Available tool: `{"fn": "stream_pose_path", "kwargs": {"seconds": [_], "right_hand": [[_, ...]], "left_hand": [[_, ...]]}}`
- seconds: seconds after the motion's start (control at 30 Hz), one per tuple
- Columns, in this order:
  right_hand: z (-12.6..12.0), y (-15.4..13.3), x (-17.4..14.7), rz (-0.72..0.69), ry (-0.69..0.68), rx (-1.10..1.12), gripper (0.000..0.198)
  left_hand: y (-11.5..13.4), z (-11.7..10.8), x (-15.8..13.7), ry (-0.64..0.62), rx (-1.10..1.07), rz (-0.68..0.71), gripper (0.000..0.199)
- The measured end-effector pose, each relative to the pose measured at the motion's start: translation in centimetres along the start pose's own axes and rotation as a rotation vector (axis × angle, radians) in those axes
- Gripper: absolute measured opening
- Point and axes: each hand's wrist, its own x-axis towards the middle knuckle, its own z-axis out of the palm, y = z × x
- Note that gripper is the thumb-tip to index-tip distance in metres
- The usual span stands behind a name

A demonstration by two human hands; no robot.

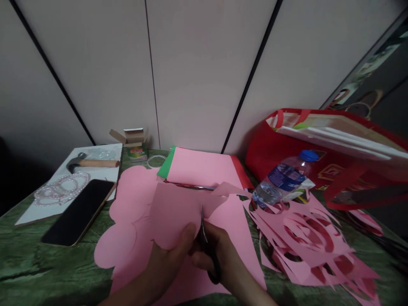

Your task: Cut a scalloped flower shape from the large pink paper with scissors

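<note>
My left hand (174, 255) grips a piece of pink paper (174, 212), thumb on top and the other fingers hidden beneath. Black-handled scissors (208, 250) are in my right hand (221, 248), their blades pointing away from me against the paper's right part. A narrow offcut of the paper sticks out to the right of the blades. Under both hands lies a larger pink sheet (236, 246). Rounded pink cutouts (116, 244) lie to the left of my left hand, some overlapping.
Pink paper scraps (306, 242) heap up at right, beside a water bottle (283, 178) and a red bag (318, 157). Left are a phone (79, 212), beads (63, 189) and a hammer (95, 163). A small box (136, 146) and stacked coloured paper (200, 168) stand behind.
</note>
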Motion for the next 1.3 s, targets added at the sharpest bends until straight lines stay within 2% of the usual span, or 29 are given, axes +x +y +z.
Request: {"fn": "stream_pose_path", "kwargs": {"seconds": [0.23, 0.47, 0.87, 1.07, 1.3], "right_hand": [[0.1, -0.4, 0.0, 0.006, 0.006, -0.002, 0.036], [0.0, -0.4, 0.0, -0.004, 0.017, 0.008, 0.036], [0.0, -0.8, 0.0, 0.001, 0.036, -0.081, 0.041], [0.1, -0.8, 0.0, 0.027, 0.051, -0.086, 0.040], [0.1, -0.3, 0.0, 0.055, 0.070, -0.079, 0.035]], "left_hand": [[-0.2, -0.1, 0.3, -0.033, -0.037, -0.005, 0.019], [0.3, 0.2, 0.0, 0.083, -0.080, 0.006, 0.015], [-0.2, -0.1, 0.3, 0.111, -0.013, 0.013, 0.019], [-0.6, -0.8, 0.9, 0.003, 0.011, 0.063, 0.020], [-0.8, -0.9, 1.0, 0.008, 0.026, 0.084, 0.019]]}}
